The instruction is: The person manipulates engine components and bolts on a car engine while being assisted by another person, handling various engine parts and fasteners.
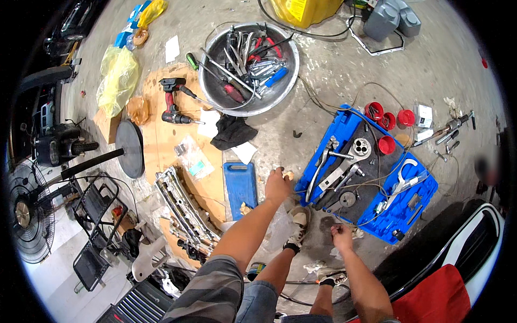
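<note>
My left hand point(277, 186) reaches over the floor between a closed blue plastic case point(240, 185) and an open blue tool case point(397, 235). Its fingers are curled, and a small tan crumpled piece point(290, 175) shows at the fingertips; its kind is unclear. Beside the open case's near edge is my right hand point(342, 238), fingers pinched together; anything inside them is too small to make out. A large ratchet wrench point(344, 166), sockets and a white curved tool point(401, 180) lie in the open case.
A metal basin point(293, 64) full of hand tools stands ahead. Left on cardboard point(156, 137) are a cordless drill point(171, 102), a black cloth point(232, 132) and a metal engine part point(186, 207). Red cups point(386, 144) stand behind the open case; a fan point(24, 214) is far left.
</note>
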Demonstrator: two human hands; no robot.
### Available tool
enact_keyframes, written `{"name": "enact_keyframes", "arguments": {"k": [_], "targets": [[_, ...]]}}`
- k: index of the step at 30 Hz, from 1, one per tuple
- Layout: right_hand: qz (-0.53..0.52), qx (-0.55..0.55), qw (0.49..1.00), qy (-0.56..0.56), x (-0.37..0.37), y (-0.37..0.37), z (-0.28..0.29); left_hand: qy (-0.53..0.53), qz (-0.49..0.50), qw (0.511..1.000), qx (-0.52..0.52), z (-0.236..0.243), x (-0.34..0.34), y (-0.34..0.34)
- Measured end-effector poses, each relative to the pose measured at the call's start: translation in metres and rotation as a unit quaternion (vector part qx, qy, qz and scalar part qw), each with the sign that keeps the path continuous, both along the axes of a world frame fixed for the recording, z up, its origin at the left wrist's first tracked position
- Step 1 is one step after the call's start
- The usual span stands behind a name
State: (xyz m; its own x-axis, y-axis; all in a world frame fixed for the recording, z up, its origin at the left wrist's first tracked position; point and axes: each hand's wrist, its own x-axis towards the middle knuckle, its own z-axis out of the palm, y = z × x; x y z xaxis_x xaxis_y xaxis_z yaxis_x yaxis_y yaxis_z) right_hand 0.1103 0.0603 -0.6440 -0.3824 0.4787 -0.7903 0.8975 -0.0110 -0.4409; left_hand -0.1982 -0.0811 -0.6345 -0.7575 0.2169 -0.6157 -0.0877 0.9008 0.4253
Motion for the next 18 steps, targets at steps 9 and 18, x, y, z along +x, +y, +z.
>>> {"name": "enact_keyframes", "arguments": {"k": [9, 18], "targets": [[-0.137, -0.148, 0.979, -0.009, 0.022, 0.005, 0.066, 0.411, -0.115, 0.904, -0.002, -0.046, -0.238, 0.091], [-0.372, -0.129, 0.918, -0.04, 0.038, 0.024, 0.143, 0.355, -0.279, 0.885, -0.11, -0.077, -0.351, 0.13]]}}
